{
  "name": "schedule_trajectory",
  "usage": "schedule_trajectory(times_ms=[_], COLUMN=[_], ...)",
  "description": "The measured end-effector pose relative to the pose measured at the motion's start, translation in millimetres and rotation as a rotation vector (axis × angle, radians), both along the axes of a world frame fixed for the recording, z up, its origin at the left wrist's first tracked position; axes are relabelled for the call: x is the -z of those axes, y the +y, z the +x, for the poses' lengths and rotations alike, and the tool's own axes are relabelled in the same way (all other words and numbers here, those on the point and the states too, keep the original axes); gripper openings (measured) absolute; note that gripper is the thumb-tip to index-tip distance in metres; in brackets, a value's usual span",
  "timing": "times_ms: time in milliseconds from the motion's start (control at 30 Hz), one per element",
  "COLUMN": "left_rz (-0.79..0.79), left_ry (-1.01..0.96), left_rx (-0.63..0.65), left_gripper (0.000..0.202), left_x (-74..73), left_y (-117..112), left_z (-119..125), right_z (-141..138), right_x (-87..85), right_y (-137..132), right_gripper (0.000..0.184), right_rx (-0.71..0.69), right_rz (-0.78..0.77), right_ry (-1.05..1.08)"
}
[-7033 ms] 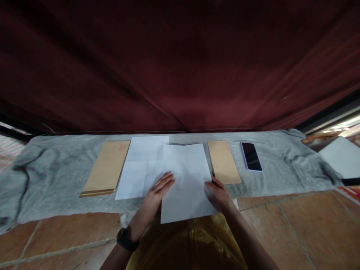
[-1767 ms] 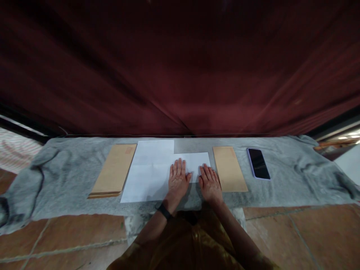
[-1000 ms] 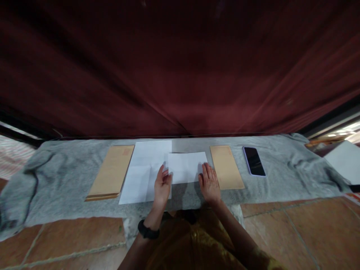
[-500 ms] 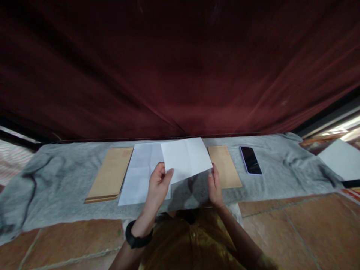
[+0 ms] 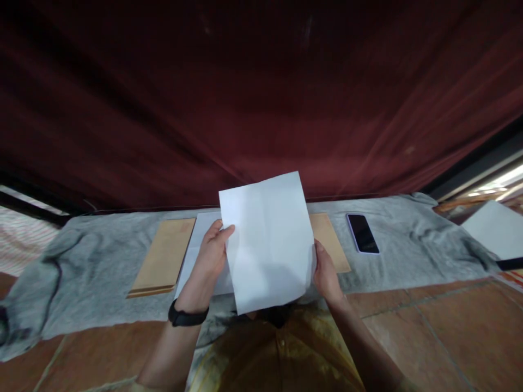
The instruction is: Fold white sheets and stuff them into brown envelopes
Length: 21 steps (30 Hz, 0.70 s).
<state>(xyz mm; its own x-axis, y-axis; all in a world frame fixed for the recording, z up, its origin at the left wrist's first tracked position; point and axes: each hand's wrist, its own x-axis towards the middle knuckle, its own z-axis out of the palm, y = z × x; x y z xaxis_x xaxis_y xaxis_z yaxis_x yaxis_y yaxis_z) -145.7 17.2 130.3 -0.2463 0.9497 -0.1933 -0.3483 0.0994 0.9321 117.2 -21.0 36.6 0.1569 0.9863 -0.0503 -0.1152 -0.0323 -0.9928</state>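
Head view: two hands hold up a big white sheet [image 5: 267, 245] in front of the person's tummy. It hangs above the middle of the bench [image 5: 408, 245], tipped a bit, and its bottom comes down over the near edge. A faint fold line runs down it.

The left hand [image 5: 213, 250] pinches the left side of the sheet, with the thumb on top and the other fingers tucked behind. The right hand [image 5: 326, 272] has its fingers bent around the right side; how hard they squeeze, I cannot tell. A black band [image 5: 188, 316] is on the left wrist.

Soft gray cloth [image 5: 98, 261] covers the bench. Toward its left end is a pile of brown envelopes [image 5: 163, 256], with more than one edge showing at the end by the near edge. What is inside them is hidden. Just beside the pile, another white paper [image 5: 192, 256] lies flat, partly under the left hand and the sheet. On the right side, one more brown envelope [image 5: 333, 245] lies partly behind the sheet and right hand; its inside is hidden too. Farther toward the right end lies a phone [image 5: 363, 234] with a dark screen.
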Motion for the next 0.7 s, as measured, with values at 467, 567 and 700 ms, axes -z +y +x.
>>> schedule_trajectory(times_ms=[467, 567, 700], left_rz=[-0.166, -0.192, -0.243], left_ry=[0.251, 0.22, 0.208], left_rx=[0.02, 0.047, 0.063], left_gripper=[0.042, 0.052, 0.074], left_x=[130.5, 135.3, 135.3], left_y=[19, 6, -9], left_z=[3, 2, -3], right_z=[3, 4, 4], right_x=[49.2, 56.9, 62.2], right_y=[-33, -34, -32], right_gripper=[0.038, 0.041, 0.043], right_rx=[-0.158, -0.117, -0.094], right_rz=[-0.394, -0.368, -0.341], right_ry=[-0.045, -0.079, -0.094])
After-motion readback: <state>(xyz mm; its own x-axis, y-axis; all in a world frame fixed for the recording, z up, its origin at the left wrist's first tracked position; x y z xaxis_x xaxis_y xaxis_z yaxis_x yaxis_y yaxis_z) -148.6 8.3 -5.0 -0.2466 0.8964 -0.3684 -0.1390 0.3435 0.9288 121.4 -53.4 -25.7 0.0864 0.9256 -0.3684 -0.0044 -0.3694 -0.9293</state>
